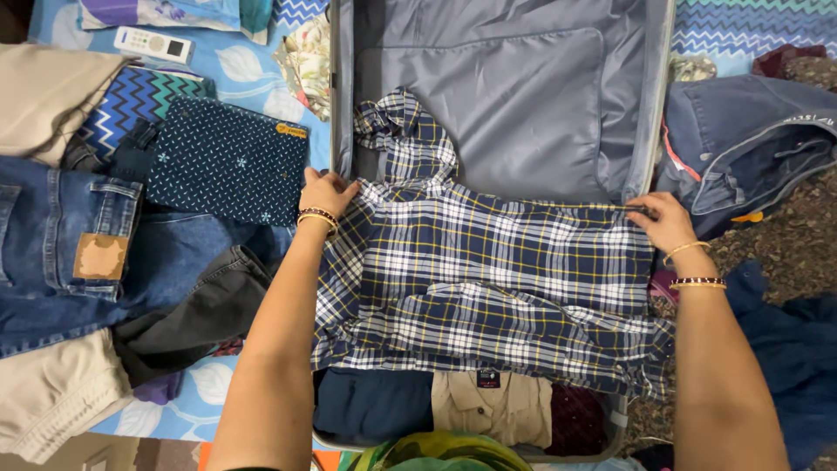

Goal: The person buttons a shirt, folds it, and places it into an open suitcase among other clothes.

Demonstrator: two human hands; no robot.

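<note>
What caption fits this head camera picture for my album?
Left hand and right hand spread a blue plaid shirt over clothes in an open grey suitcase.

Soft, even indoor light, faint shadows, sharp focus, no glare.

Navy, white and yellow plaid shirt (488,279); grey suitcase (523,96).
</note>
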